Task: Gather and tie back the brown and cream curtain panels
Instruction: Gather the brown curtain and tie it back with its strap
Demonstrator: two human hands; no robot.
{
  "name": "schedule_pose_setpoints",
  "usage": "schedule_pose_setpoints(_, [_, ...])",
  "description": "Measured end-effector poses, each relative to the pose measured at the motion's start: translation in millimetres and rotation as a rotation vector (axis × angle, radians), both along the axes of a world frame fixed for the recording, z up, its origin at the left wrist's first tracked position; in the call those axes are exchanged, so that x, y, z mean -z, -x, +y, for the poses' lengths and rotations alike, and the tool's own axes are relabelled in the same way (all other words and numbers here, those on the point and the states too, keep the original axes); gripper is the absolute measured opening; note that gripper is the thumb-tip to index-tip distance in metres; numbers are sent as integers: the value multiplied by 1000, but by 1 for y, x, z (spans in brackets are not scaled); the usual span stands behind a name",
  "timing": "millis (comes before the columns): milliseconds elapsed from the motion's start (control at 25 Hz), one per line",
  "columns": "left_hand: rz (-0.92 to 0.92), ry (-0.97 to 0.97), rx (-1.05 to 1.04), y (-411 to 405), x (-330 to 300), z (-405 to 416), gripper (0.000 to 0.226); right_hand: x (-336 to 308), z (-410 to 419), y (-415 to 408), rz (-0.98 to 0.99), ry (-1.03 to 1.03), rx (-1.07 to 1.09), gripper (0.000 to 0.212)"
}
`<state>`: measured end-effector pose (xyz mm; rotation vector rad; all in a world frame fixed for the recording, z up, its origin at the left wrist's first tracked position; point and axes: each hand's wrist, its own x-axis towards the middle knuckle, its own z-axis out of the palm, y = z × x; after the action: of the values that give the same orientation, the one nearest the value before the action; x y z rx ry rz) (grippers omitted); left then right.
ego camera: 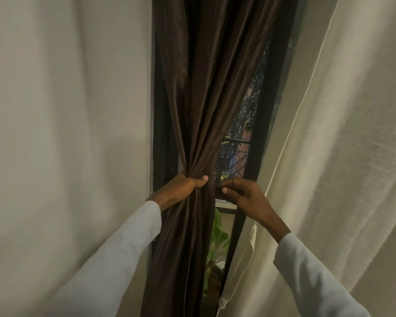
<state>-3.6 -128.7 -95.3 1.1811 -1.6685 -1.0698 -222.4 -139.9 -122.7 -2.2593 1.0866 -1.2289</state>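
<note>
The brown curtain panel hangs down the middle of the view, from twelve o'clock to six o'clock, drawn into a narrow bundle of folds at its waist. The left hand grips that bundle just below centre, fingers wrapped round the far side and the thumb laid across the front, so the cloth pinches in at the hand and flares again above and below it. The right hand is at about four o'clock from the bundle's waist, just beside it; its fingers are curled with the thumb tucked under them, and the fingertips reach the right edge of the brown cloth, though whether they pinch a fold there cannot be told. Both forearms wear pale sleeves.

A cream curtain panel fills the three o'clock side, its hemmed edge slanting from upper right down toward six o'clock, passing behind the right wrist. Another cream panel covers the nine o'clock side, left of the left hand and apart from it.

Between the brown and right cream cloth a dark window frame shows, with green leaves below the sill.
</note>
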Motion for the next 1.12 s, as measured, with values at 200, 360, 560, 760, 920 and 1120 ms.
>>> schedule_pose_setpoints(200, [-41,12,7,1,8,-5,57,9,7,-10,129,121,61,9])
schedule_pose_setpoints(360, [-87,23,-24,-1,11,-6,64,8,4,-13,153,133,96,2])
schedule_pose_setpoints(560, [-455,156,-158,-5,9,-4,71,-3,14,-14,63,-107,-60,13])
schedule_pose_setpoints(760, [-742,370,-223,-9,-3,3,66,-18,17,-2,214,-181,-71,14])
schedule_pose_setpoints(920, [-799,532,-273,-11,-6,3,64,-35,32,1,295,-107,57,5])
schedule_pose_setpoints(1120, [-684,441,-337,-12,-3,7,54,-46,59,-2,165,-177,117,11])
